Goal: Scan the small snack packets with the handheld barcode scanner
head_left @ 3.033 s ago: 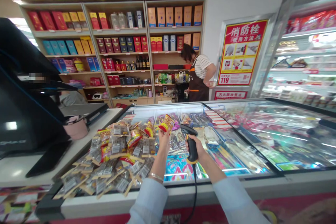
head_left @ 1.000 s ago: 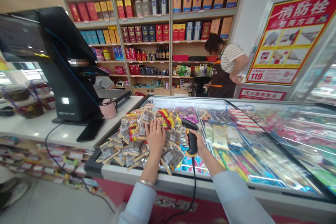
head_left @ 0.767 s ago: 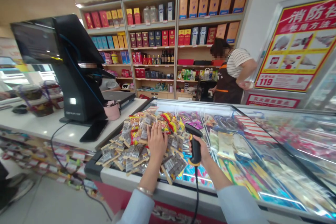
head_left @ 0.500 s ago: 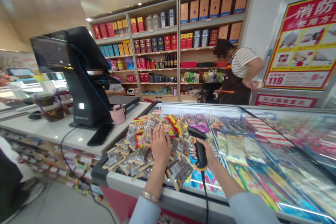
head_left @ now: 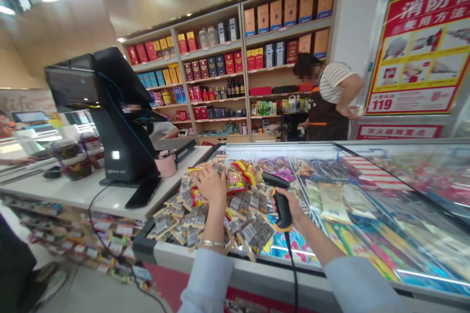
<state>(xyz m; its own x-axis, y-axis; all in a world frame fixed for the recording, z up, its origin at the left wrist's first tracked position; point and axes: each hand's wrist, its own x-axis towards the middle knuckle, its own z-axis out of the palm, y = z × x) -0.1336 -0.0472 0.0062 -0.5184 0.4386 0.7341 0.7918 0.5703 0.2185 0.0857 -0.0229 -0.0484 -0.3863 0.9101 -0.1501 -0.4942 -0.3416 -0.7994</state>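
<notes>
Presumably for steadying, piled clear and red-yellow plastic snack packets [head_left: 237,183] are partly covered by the left hand's [head_left: 212,185] open, spread fingers, while the black-and-yellow plastic scanner [head_left: 282,211] is gripped in the right hand [head_left: 296,212], its head left free above the curled fingers.

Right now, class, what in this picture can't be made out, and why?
Packets under the left hand: head view, hidden by it.
Poster's upper right corner: head view, cut off by the edge.
Packet print: head view, too small.
Monitor's display: head view, dark, blurred.
</notes>
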